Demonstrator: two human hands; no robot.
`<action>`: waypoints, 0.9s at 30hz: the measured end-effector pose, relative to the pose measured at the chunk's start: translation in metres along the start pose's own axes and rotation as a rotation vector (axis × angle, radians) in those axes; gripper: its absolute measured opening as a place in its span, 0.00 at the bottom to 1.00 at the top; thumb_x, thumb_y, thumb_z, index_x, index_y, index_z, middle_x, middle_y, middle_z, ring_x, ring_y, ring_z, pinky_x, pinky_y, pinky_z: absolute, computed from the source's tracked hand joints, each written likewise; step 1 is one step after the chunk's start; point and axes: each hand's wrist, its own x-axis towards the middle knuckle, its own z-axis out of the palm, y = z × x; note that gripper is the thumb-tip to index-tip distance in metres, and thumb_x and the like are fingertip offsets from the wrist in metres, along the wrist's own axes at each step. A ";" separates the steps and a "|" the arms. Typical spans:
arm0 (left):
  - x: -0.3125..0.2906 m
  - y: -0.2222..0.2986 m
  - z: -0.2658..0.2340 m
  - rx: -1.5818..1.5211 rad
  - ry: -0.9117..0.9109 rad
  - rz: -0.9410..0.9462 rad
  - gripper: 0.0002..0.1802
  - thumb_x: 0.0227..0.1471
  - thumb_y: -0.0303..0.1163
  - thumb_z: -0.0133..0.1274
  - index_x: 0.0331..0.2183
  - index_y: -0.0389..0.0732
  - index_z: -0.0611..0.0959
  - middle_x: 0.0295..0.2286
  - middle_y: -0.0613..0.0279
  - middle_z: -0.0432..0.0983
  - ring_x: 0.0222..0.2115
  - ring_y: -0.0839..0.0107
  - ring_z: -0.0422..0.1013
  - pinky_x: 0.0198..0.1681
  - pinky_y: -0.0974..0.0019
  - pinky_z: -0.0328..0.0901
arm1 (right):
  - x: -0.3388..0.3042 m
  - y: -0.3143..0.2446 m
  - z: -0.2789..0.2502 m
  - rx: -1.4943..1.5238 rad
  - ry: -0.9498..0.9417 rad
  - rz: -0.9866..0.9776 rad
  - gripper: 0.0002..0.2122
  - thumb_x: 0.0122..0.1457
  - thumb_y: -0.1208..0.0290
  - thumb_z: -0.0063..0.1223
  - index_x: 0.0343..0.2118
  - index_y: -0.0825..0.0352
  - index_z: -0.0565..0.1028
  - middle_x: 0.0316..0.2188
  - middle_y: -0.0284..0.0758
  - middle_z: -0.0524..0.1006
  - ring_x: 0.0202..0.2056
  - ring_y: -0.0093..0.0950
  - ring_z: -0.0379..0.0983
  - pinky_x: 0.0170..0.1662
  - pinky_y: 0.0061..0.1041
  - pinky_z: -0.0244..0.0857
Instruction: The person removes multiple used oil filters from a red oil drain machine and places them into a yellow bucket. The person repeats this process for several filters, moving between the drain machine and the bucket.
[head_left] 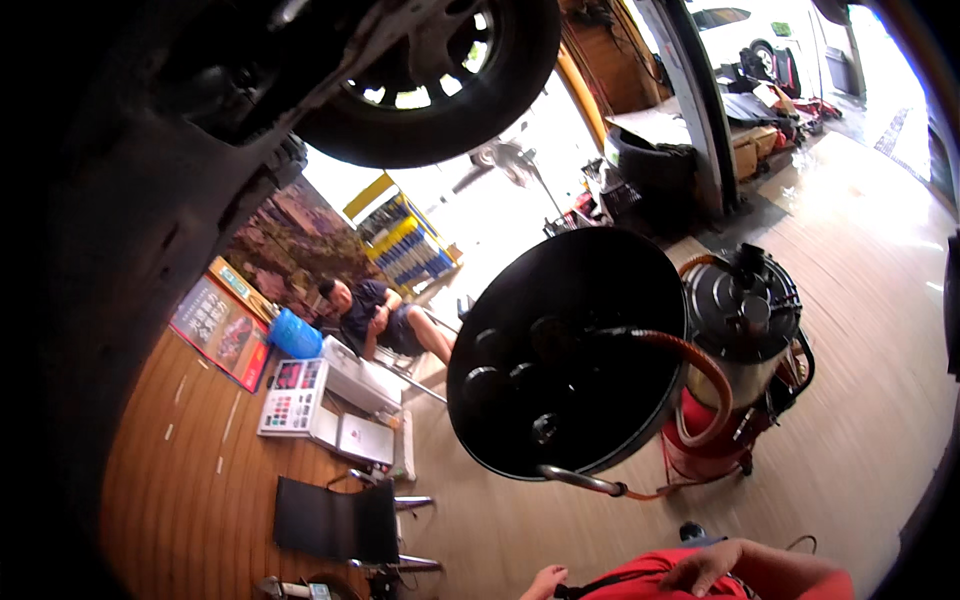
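Note:
My right hand (706,568) lies against the front of my red shirt (635,572). Its fingers point down and look loosely apart, with nothing seen in them. Only part of my left hand (545,582) shows at the lower edge, beside the shirt and a dark strap; its fingers are mostly cut off. In front of me stands a large round black drain pan (600,270), tilted, with dark fluid-like shine inside. A curved metal handle (580,482) sticks out from its near rim. An orange hose (705,365) runs from the pan toward a wheeled drum (740,310) on a red base. Neither hand touches these.
Overhead at the upper left hangs a raised car's wheel (440,110). A person (375,315) sits at the back left, near a white display box (295,395) and a blue bucket (295,332). A black chair (338,518) stands left. Tires (650,165) lie by a pillar.

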 end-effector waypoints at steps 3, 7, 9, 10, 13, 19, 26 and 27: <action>-0.014 0.024 0.031 0.374 -0.015 0.038 0.23 0.51 0.40 0.50 0.43 0.33 0.78 0.31 0.61 0.78 0.28 0.72 0.73 0.33 0.68 0.68 | 0.005 -0.003 -0.007 0.058 -0.003 0.109 0.41 0.47 0.55 0.64 0.57 0.77 0.56 0.55 0.38 0.64 0.56 0.25 0.57 0.61 0.27 0.46; -0.034 -0.032 0.047 0.102 -0.129 -0.066 0.16 0.48 0.38 0.51 0.37 0.38 0.80 0.24 0.60 0.76 0.22 0.72 0.70 0.25 0.68 0.67 | 0.021 -0.023 0.006 0.032 -0.044 0.045 0.36 0.45 0.47 0.63 0.47 0.75 0.65 0.30 0.27 0.69 0.27 0.15 0.66 0.23 0.12 0.59; -0.048 -0.052 0.047 0.114 -0.099 -0.152 0.15 0.48 0.38 0.51 0.35 0.39 0.80 0.23 0.61 0.75 0.21 0.71 0.70 0.24 0.67 0.66 | 0.026 -0.024 0.005 0.061 -0.070 0.044 0.36 0.44 0.47 0.64 0.46 0.75 0.65 0.27 0.26 0.69 0.22 0.14 0.65 0.19 0.12 0.57; -0.056 -0.059 0.047 0.114 -0.090 -0.190 0.14 0.48 0.38 0.51 0.34 0.39 0.80 0.22 0.61 0.75 0.20 0.71 0.70 0.23 0.67 0.66 | 0.029 -0.032 0.010 0.075 -0.050 0.041 0.36 0.44 0.47 0.64 0.46 0.75 0.65 0.26 0.26 0.69 0.21 0.14 0.66 0.19 0.12 0.58; -0.083 -0.081 0.046 0.100 -0.029 -0.323 0.13 0.48 0.38 0.51 0.32 0.39 0.80 0.21 0.61 0.74 0.19 0.70 0.69 0.21 0.66 0.66 | 0.040 -0.030 0.006 0.107 -0.091 0.058 0.37 0.44 0.50 0.65 0.48 0.77 0.64 0.26 0.28 0.70 0.20 0.14 0.67 0.18 0.12 0.60; -0.140 0.011 0.035 -0.004 0.058 -0.403 0.09 0.43 0.35 0.53 0.25 0.39 0.79 0.16 0.61 0.72 0.17 0.69 0.69 0.17 0.64 0.63 | 0.052 -0.040 0.003 0.118 -0.121 0.089 0.36 0.44 0.51 0.66 0.44 0.77 0.63 0.22 0.27 0.68 0.17 0.15 0.67 0.16 0.12 0.58; -0.110 -0.048 0.048 0.085 -0.015 -0.259 0.08 0.41 0.33 0.53 0.24 0.39 0.80 0.17 0.59 0.73 0.18 0.68 0.70 0.19 0.63 0.63 | 0.064 -0.033 -0.005 0.083 -0.150 0.148 0.38 0.41 0.49 0.67 0.44 0.77 0.63 0.19 0.26 0.67 0.15 0.15 0.66 0.16 0.12 0.58; -0.106 -0.054 0.050 0.097 -0.025 -0.241 0.08 0.41 0.33 0.53 0.24 0.39 0.80 0.17 0.59 0.73 0.18 0.68 0.70 0.19 0.63 0.63 | 0.065 -0.035 -0.003 0.087 -0.147 0.154 0.38 0.41 0.49 0.67 0.44 0.77 0.63 0.19 0.26 0.67 0.15 0.15 0.66 0.16 0.12 0.58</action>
